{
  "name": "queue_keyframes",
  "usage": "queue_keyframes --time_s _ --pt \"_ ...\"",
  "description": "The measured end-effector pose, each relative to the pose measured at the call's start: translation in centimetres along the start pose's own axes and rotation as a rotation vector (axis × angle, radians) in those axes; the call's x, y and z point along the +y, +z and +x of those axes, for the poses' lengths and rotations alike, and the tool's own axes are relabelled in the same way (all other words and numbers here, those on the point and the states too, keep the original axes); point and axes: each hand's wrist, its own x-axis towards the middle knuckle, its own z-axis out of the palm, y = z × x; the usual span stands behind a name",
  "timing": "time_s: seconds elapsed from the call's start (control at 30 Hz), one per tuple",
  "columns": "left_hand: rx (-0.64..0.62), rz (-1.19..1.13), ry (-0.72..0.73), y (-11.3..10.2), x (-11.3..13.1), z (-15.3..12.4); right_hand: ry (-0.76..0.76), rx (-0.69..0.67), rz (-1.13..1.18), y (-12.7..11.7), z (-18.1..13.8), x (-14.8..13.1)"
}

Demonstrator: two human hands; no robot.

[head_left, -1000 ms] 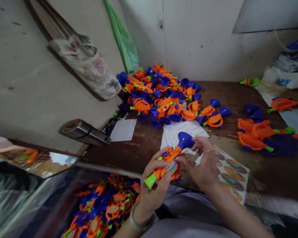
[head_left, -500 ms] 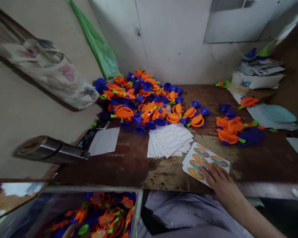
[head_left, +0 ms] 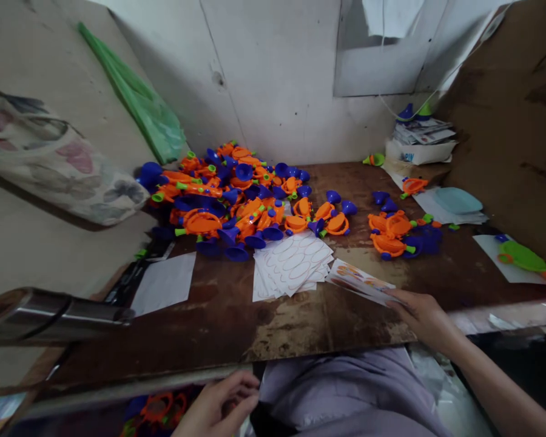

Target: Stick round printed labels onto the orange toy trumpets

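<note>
My right hand point(head_left: 421, 312) pinches the near right edge of a small stack of sticker sheets point(head_left: 361, 280), printed with orange ovals. The stack is tilted up off the table edge-on to me. My left hand point(head_left: 225, 403) is over the rim of the box at the front, its fingers loosely bent and apart from the thumb, with nothing seen in it. Just left of the sticker sheets lies a loose pile of white sheets with oval outlines point(head_left: 295, 261). Behind them spreads a heap of orange, blue and green plastic toy trumpets point(head_left: 250, 209).
A smaller group of toy trumpets point(head_left: 391, 233) lies at the right. At the left are a steel flask point(head_left: 50, 312) and a white sheet point(head_left: 166, 282). The box below holds more orange toys point(head_left: 157, 409). A light blue dish point(head_left: 457, 200) sits back right, near a cardboard wall point(head_left: 505, 133).
My right hand has gone from lying flat on the sticker sheets to gripping and tilting them up. My left hand has risen out of the toy box. The view has swung right.
</note>
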Motion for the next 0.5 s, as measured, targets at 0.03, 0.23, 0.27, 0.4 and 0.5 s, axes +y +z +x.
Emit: queue_keyframes --time_s 0.03,0.23,0.27,0.4,0.5 --pt "-0.020 0.009 0.026 0.3 1.2 0.8 -0.010 -0.006 -0.012 0.2 -0.2 0.0" --pt "-0.109 0.076 0.131 3.3 7.6 5.7 -0.075 -0.169 -0.067 1.9 -1.5 1.4" --pt "-0.134 0.072 0.146 4.0 8.4 6.3 -0.083 -0.204 -0.063 2.0 -1.5 1.8" --pt "-0.183 0.021 0.187 6.4 10.3 8.1 -0.064 -0.273 -0.082 2.0 -1.7 2.8" --pt "-0.151 -0.088 0.183 7.6 10.4 9.1 -0.022 -0.228 -0.120 2.2 -2.2 2.7"
